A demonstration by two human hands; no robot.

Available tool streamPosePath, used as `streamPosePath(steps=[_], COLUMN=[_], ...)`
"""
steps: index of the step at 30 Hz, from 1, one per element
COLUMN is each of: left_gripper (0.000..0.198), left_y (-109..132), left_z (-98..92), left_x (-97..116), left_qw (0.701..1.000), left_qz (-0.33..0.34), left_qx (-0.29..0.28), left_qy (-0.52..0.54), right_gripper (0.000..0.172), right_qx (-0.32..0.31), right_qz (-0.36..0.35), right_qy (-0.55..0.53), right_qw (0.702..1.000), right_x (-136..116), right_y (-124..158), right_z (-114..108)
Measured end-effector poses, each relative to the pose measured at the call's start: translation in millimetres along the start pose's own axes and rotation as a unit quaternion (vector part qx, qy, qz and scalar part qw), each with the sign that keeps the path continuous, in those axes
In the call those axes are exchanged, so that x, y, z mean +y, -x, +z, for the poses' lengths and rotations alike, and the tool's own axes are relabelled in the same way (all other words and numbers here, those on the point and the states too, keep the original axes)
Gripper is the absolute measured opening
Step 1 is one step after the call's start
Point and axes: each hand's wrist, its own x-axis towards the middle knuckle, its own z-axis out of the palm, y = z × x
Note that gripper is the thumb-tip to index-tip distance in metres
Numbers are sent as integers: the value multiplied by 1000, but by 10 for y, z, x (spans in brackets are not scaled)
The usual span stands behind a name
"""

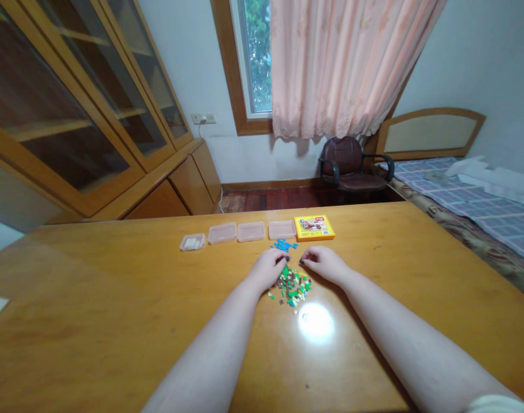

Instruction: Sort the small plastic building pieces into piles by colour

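A mixed pile of small building bricks in green, brown, white and yellow lies on the wooden table in front of me. Just beyond it is a smaller heap of blue bricks. My left hand rests at the pile's left edge, its fingers curled together over the bricks. To the right of the pile, my right hand has thumb and fingertips drawn together close to the table. Anything between the fingertips of either hand is too small to make out.
Shallow clear plastic trays stand in a row toward the table's far edge. The leftmost small tray has pale pieces in it. A yellow box ends the row at right. Beyond the table are a chair and a bed.
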Motion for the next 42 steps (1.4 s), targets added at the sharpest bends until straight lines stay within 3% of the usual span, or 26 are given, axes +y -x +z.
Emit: streamPosePath(steps=[7,14,18,24,28,30,36,42], left_gripper=[23,23,23,23,23,23,22,22], left_y=[6,-3,1,2,-1,0,2,0], left_z=[0,13,14,15,15,17,39,25], left_x=[3,-27,-30,-17,-23,-33,-62,-37], left_qw=[1000,1000,1000,1000,1000,1000,1000,1000], left_qz=[-3,7,8,7,11,15,20,15], left_qx=[0,4,4,6,5,7,13,10], left_qy=[1,1,0,-1,0,-1,-1,-2], right_gripper=[15,17,16,23,26,27,30,28], right_qx=[-29,51,56,18,-22,-24,20,56], right_qz=[-19,1,-3,-102,-207,-221,-132,-63], right_qy=[2,20,37,65,101,140,249,291], right_qw=[999,999,998,992,973,965,959,953], right_x=[0,-20,-21,-84,-168,-188,-167,-197], right_y=[22,-6,5,57,89,96,86,99], right_z=[8,-5,-1,-43,-89,-88,-46,-56])
